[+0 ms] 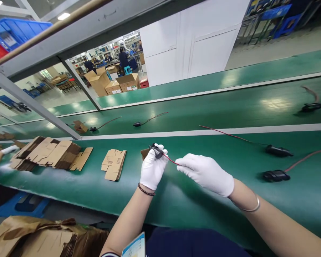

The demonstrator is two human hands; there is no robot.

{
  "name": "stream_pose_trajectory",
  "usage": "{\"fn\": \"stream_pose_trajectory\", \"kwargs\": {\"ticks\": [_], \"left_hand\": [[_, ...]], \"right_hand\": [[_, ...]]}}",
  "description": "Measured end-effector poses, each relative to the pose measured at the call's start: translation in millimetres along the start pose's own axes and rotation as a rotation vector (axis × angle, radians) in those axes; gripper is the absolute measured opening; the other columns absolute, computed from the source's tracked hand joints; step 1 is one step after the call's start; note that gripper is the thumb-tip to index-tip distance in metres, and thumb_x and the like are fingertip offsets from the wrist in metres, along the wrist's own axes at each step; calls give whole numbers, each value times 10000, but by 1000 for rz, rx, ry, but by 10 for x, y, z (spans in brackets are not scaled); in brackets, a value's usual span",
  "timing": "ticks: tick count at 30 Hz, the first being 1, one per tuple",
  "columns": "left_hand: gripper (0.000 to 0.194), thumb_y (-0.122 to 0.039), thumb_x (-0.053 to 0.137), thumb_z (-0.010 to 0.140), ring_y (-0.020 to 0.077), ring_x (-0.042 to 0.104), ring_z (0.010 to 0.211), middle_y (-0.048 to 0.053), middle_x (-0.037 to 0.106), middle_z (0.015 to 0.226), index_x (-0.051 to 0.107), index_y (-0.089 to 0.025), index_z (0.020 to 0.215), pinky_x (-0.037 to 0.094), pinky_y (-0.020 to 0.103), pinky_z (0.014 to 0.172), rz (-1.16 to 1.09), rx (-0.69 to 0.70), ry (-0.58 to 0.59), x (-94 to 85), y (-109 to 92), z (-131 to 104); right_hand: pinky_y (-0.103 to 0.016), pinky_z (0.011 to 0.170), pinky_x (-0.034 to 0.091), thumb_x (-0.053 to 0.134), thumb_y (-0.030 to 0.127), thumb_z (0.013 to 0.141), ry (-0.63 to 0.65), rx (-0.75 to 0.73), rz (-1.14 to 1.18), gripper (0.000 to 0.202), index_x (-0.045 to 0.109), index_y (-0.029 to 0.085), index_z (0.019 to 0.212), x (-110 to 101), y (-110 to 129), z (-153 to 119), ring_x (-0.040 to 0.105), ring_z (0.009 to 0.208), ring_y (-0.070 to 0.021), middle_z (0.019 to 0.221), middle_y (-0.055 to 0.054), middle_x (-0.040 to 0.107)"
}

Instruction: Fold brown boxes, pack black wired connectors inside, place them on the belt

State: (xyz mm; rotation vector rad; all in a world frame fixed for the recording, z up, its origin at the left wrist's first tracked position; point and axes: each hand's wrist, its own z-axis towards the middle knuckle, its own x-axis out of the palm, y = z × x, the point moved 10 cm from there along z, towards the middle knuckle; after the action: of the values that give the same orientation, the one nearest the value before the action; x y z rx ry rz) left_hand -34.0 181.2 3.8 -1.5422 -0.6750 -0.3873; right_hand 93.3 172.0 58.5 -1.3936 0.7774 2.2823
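White gloves cover both hands. My left hand (153, 170) is closed around a small black cylindrical part with a red wire (157, 151), held just above the green bench. To its right, my right hand (205, 173) pinches that part's red wire (171, 160) between thumb and fingers. A brown cardboard piece (144, 154) shows partly behind my left hand. Two similar black parts lie to the right, an upper one (278, 150) and a lower one (276, 175), each with a reddish wire trailing off.
Flat cardboard box blanks (113, 164) lie left of my hands, beside a bigger stack (49, 152). Along the green belt (192, 115) behind sit more wired black parts (137, 124). A co-worker's gloved hand (10, 149) is at far left. A slanted metal post (50, 112) rises from the divider.
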Motion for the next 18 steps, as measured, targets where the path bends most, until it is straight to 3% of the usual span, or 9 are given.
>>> {"fn": "stream_pose_trajectory", "kwargs": {"ticks": [5, 8, 12, 15, 18], "left_hand": [[266, -391, 559, 810, 122, 536, 641, 95, 630, 961, 618, -176, 955, 474, 297, 613, 27, -174, 121, 52, 84, -163], [356, -407, 664, 744, 100, 506, 594, 66, 624, 894, 608, -177, 1010, 428, 260, 572, 92, -159, 249, 164, 103, -248], [460, -485, 649, 755, 135, 562, 692, 105, 627, 960, 603, -160, 1076, 453, 287, 650, 241, -174, 391, 276, 176, -375], [520, -453, 703, 705, 133, 561, 695, 93, 626, 956, 592, -166, 1123, 444, 258, 613, 349, -169, 414, 321, 183, -446], [689, -231, 782, 592, 134, 547, 708, 24, 614, 853, 529, -207, 1233, 460, 262, 636, 552, -117, 369, 311, 154, -463]], "right_hand": [[-238, 512, 324, 353, 338, 953, 40, -240, -29, 333, 679, 278, 926, -106, 374, -70, 533, 591, -115, 762, -16, 637], [-235, 540, 355, 368, 338, 948, -69, -151, -14, 318, 681, 289, 965, -299, 257, 20, 543, 611, -120, 763, -16, 646], [-246, 649, 429, 433, 384, 918, -230, 65, 26, 295, 698, 254, 908, -509, -32, 155, 596, 726, -148, 843, -35, 674], [-238, 651, 430, 456, 349, 899, -208, 117, 17, 272, 707, 259, 847, -404, -58, 220, 600, 734, -145, 823, -18, 679], [-223, 623, 413, 446, 326, 902, -162, 131, -13, 277, 714, 269, 865, -224, -20, 230, 591, 709, -134, 806, -12, 677]]}}
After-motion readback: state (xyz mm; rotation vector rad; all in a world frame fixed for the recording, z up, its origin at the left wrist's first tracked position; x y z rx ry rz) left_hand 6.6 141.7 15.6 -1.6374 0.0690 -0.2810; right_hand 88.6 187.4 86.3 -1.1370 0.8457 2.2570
